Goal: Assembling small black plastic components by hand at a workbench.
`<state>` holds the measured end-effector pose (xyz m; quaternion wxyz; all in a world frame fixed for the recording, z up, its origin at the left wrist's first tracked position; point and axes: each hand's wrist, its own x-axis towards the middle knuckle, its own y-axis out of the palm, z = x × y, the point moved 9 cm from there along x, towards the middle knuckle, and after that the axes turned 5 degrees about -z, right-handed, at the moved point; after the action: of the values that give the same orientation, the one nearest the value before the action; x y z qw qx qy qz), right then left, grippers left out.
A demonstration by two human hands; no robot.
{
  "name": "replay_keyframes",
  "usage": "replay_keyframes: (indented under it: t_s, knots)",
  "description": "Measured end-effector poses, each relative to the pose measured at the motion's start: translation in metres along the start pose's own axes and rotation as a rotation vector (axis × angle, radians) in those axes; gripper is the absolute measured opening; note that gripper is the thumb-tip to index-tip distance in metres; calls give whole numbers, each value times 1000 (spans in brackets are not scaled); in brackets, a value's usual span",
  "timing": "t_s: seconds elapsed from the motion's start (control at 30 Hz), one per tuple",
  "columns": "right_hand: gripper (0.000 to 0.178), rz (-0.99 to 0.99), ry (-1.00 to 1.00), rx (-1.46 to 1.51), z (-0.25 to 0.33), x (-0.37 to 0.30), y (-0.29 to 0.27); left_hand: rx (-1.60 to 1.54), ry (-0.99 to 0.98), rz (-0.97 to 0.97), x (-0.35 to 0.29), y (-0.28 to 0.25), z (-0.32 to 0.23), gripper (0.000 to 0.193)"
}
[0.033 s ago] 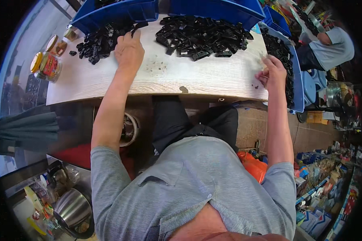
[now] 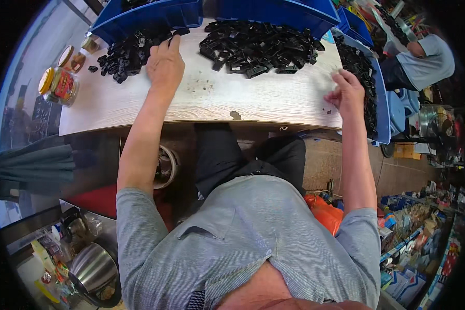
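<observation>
My left hand [image 2: 165,66] reaches over a pile of small black plastic parts [image 2: 121,61] at the far left of the table. Its fingers are stretched out and apart, with the tips at the pile's right edge next to a single black piece [image 2: 181,32]. Over the table's right edge, beside a blue crate full of black parts [image 2: 380,98], is my right hand [image 2: 351,93]. Its fingers are bent and loosely apart, and I see nothing between them. A larger heap of black rectangular plastic parts [image 2: 258,49] lies between the two hands, farther back.
Blue bins [image 2: 155,19] stand along the back of the white table [image 2: 201,106]. Jars, one a yellow-lidded jar [image 2: 59,85], line its left side. Tiny dark bits lie near my right hand. Another person [image 2: 426,57] sits at the far right.
My right hand has shifted slightly left, its fingers moving a little. My left hand's fingers have moved slightly; the piles look the same.
</observation>
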<state>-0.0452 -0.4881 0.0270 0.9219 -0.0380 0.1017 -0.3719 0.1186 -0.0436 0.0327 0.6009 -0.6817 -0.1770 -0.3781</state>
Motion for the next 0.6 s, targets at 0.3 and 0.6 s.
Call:
replay_keyframes:
  t_s: [0.3, 0.6]
  knots:
    - [44, 308, -56, -294, 2, -26, 87, 50, -14, 9, -2, 16, 13, 24]
    - [23, 366, -80, -478, -1, -29, 103, -73, -58, -45, -3, -3, 6, 18]
